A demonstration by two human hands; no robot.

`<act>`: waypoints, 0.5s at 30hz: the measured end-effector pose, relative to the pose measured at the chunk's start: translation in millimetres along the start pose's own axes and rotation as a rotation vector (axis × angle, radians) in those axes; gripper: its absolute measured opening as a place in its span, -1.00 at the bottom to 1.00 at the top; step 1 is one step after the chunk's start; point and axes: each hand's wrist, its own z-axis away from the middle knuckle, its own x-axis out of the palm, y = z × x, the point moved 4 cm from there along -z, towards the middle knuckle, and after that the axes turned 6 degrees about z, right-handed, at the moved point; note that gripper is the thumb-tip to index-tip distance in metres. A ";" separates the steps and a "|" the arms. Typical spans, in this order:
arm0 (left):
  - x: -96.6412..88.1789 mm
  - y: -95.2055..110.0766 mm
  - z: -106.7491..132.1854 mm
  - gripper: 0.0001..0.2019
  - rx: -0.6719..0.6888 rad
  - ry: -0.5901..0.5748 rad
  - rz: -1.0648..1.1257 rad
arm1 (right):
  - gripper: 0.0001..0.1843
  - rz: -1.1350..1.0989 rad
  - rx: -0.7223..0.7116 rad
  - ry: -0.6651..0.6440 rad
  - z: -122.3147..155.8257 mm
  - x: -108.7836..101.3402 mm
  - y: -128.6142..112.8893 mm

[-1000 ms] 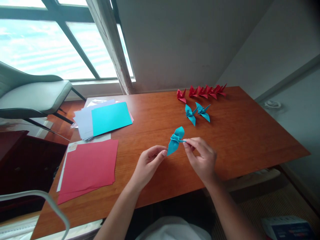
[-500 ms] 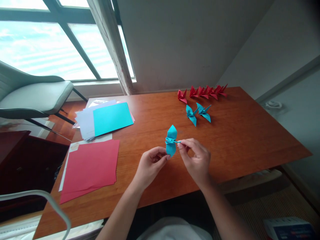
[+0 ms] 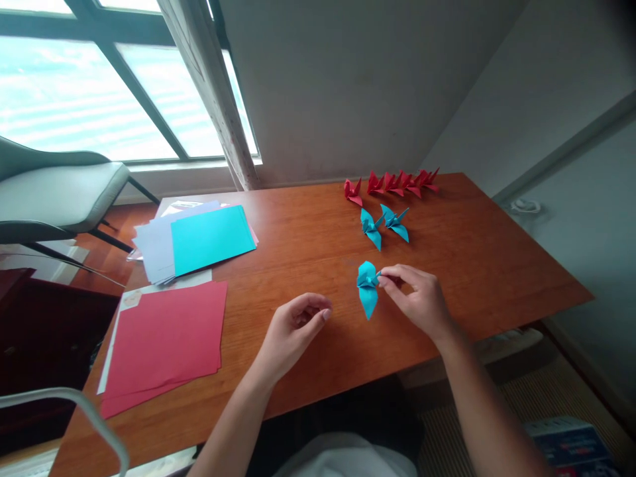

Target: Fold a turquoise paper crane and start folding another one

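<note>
A blue paper crane (image 3: 368, 289) is pinched by its thin pointed end between the thumb and fingers of my right hand (image 3: 416, 295). Its two wings spread toward the far and near sides of the table. My left hand (image 3: 298, 331) hovers to the left of the crane, loosely curled, thumb and fingers slightly apart and nothing between them. Beyond the held crane, a blue crane (image 3: 371, 228) and another blue crane (image 3: 395, 222) stand on the table. Behind those, several red cranes (image 3: 392, 183) form a row near the far edge.
The wooden table (image 3: 298, 245) carries a stack of red paper sheets (image 3: 166, 334) at the left. Farther back lie blue sheets (image 3: 213, 238) over pale sheets (image 3: 154, 245). A chair (image 3: 64, 192) stands by the window, and a curtain (image 3: 213, 93) hangs beside it.
My left hand has let go of the crane's wing. My right hand has carried the crane to the right, away from the left hand, and the view has shifted slightly.
</note>
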 end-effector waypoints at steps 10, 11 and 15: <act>2.6 6.0 -1.5 -0.76 0.029 0.036 -0.052 | -0.80 -0.188 0.266 0.019 7.9 4.5 12.1; 2.5 7.8 -1.9 -0.76 0.036 0.053 -0.045 | -0.79 -0.231 0.297 0.009 7.9 11.6 6.2; -2.7 14.4 -2.4 -0.75 0.064 0.170 -0.003 | -0.76 -0.393 0.372 0.003 3.8 37.5 -18.9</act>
